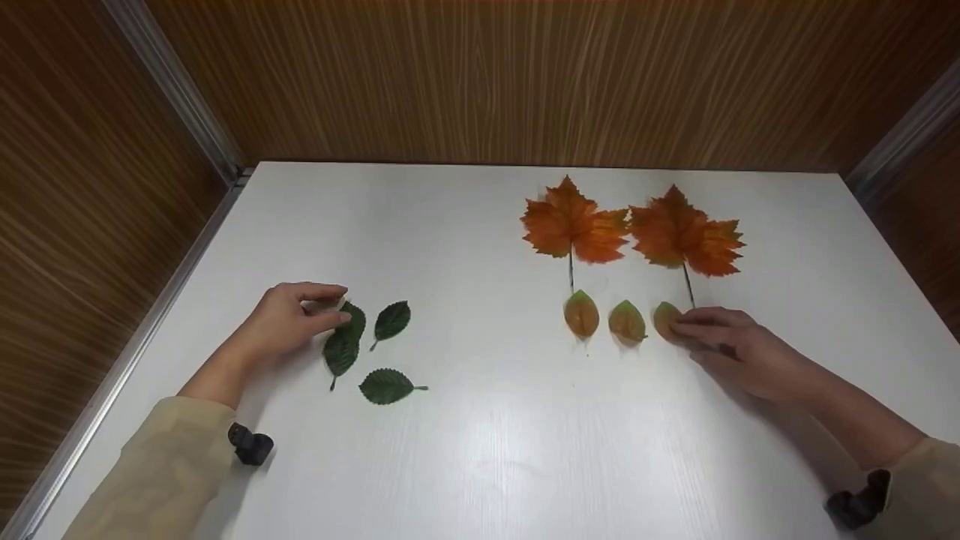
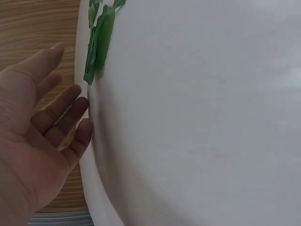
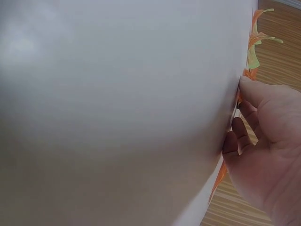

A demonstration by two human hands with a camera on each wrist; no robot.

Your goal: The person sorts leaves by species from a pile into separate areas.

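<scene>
hiding part of a small leaf [image 1: 663, 316] on the table [image 1: 487, 465], the right hand [image 1: 754, 360] touched it, pinch impossible to confirm; the left hand [image 1: 285, 319], loosely parted, held nothing beside overlapping green leaves [image 1: 343, 352]; orange leaves [image 1: 570, 223] lay beyond.

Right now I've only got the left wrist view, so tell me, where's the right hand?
Observer: The right hand is at the rightmost small leaf, hiding part of it.
Operator: Anything farther back on that side?
Observer: Yes, two orange leaves, side by side.
Operator: And on the left, does everything sit together?
Observer: No, two green leaves lie singly, to the right of the pair by the left hand.
</scene>
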